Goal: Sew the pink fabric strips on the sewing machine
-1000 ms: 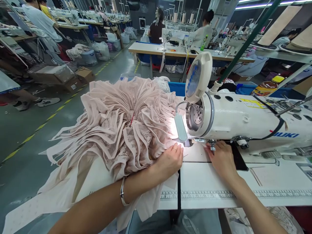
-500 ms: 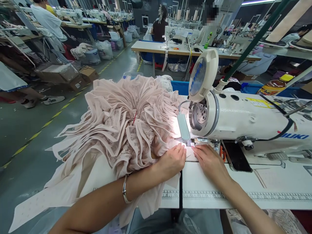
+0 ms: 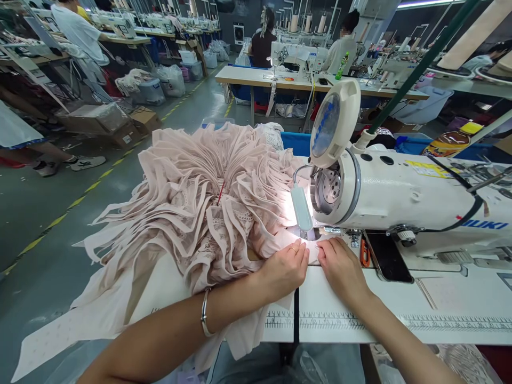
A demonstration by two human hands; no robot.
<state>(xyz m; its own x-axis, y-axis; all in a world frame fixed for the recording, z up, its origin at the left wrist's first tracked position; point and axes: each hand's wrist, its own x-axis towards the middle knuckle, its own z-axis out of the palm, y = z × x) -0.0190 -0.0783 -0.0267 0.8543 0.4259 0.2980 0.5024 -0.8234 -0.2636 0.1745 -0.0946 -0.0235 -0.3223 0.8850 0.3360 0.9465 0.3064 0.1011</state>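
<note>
A large gathered heap of pale pink fabric pieces [image 3: 192, 197] with lace trim spreads over the left of the sewing table. My left hand [image 3: 286, 264], closed with fingers pressed together, grips the edge of a pink fabric piece [image 3: 280, 240] just in front of the needle area. Close beside it, my right hand [image 3: 342, 266] pinches the same piece at its right end. Above my hands are the white sewing machine [image 3: 400, 192] and its small lit lamp [image 3: 302, 208]. The needle itself is hidden behind the lamp.
Right of my right hand lie orange snips [image 3: 364, 252] and a dark phone [image 3: 390, 258]. A ruler strip [image 3: 340, 321] runs along the table's front edge. A drink bottle [image 3: 452, 140] stands behind the machine. Other people sit and stand at machines beyond.
Both hands have shifted slightly, the right one a little toward me. More of the pink piece now shows under the lamp, and more of the orange snips is visible.
</note>
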